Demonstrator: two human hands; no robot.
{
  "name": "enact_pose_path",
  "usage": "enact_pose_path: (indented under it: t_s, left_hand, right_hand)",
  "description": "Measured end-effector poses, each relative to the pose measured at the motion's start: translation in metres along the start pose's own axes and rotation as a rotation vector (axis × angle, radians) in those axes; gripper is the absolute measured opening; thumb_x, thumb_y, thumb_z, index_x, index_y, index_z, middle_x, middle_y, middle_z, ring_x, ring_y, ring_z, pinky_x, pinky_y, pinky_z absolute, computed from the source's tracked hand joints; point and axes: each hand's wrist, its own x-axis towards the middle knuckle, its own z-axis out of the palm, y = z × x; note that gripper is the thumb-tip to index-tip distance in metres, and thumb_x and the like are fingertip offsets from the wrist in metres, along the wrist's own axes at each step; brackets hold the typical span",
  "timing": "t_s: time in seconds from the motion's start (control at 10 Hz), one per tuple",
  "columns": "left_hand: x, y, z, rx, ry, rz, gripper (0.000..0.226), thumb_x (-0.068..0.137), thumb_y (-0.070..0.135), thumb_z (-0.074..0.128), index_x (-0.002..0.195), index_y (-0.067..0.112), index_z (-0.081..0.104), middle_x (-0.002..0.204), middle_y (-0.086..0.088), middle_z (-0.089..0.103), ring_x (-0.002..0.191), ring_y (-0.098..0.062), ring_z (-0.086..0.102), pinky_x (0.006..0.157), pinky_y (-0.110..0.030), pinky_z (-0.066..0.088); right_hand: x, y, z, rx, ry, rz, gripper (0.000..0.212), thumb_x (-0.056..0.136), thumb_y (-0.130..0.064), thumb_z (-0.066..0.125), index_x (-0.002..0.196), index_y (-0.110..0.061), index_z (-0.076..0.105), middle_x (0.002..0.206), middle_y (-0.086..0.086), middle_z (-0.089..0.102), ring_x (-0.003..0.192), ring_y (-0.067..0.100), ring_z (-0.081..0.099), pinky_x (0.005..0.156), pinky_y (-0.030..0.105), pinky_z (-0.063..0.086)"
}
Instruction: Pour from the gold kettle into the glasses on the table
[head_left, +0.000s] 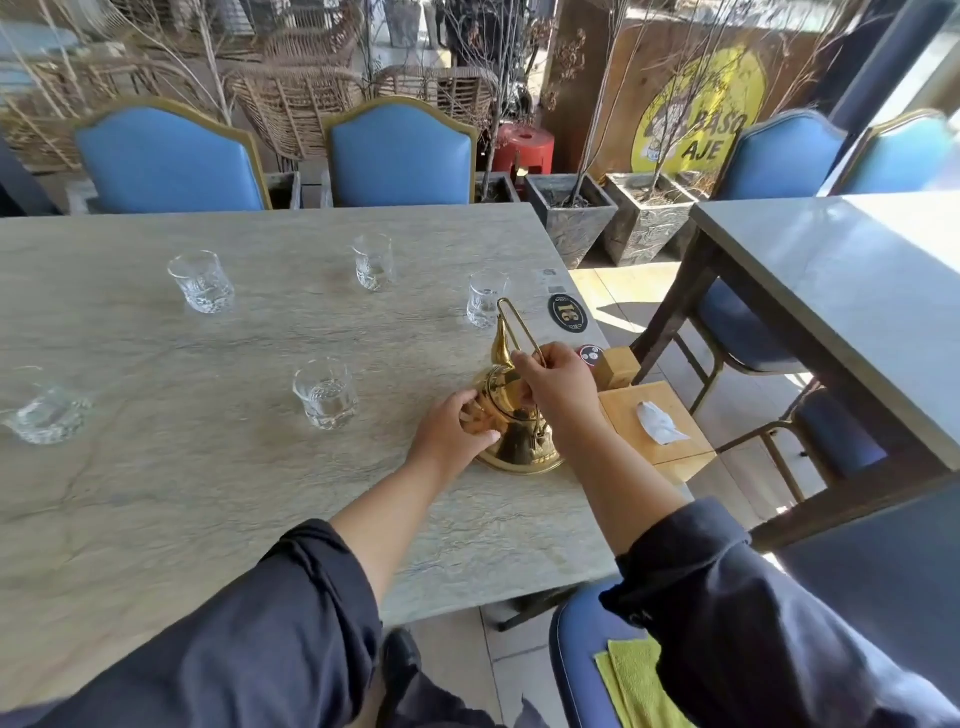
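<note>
The gold kettle (519, 441) stands upright on the grey stone table (208, 493) near its right edge, spout pointing away from me. My right hand (558, 387) grips its thin wire handle from above. My left hand (457, 431) presses against the kettle's left side, fingers on the body. Several clear glasses stand on the table: one close to the kettle (326, 393), one beyond the spout (485, 299), one at the far middle (373, 261), one at the far left (201, 282) and one at the left edge (47, 413).
A wooden tissue box (649, 421) and a black round coaster (567, 313) sit at the table's right edge. Blue chairs (400, 156) line the far side. A second table (852, 291) stands to the right. A yellow-green cloth (639, 680) lies on a blue seat below.
</note>
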Motion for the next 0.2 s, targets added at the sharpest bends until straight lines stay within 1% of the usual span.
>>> enact_pose_path:
  t_s: [0.1, 0.2]
  left_hand:
    - [-0.008, -0.001, -0.013, 0.028, -0.024, -0.008, 0.052, 0.089, 0.031, 0.067, 0.138, 0.024, 0.052, 0.144, -0.003, 0.052, 0.126, -0.023, 0.053, 0.100, -0.036, 0.042]
    - [-0.018, 0.002, -0.031, 0.029, -0.014, -0.009, 0.042, 0.091, 0.028, 0.066, 0.132, 0.023, 0.060, 0.137, 0.001, 0.059, 0.120, -0.020, 0.058, 0.098, -0.034, 0.046]
  right_hand:
    - [-0.003, -0.004, 0.000, -0.073, 0.007, 0.023, 0.034, 0.088, -0.032, 0.061, 0.115, -0.015, 0.050, 0.083, 0.003, 0.064, 0.074, 0.020, 0.062, 0.074, 0.041, 0.056]
    - [-0.010, -0.013, -0.001, -0.215, 0.089, -0.097, 0.047, 0.086, -0.032, 0.060, 0.129, -0.024, 0.043, 0.121, 0.007, 0.055, 0.103, 0.024, 0.061, 0.088, 0.046, 0.055]
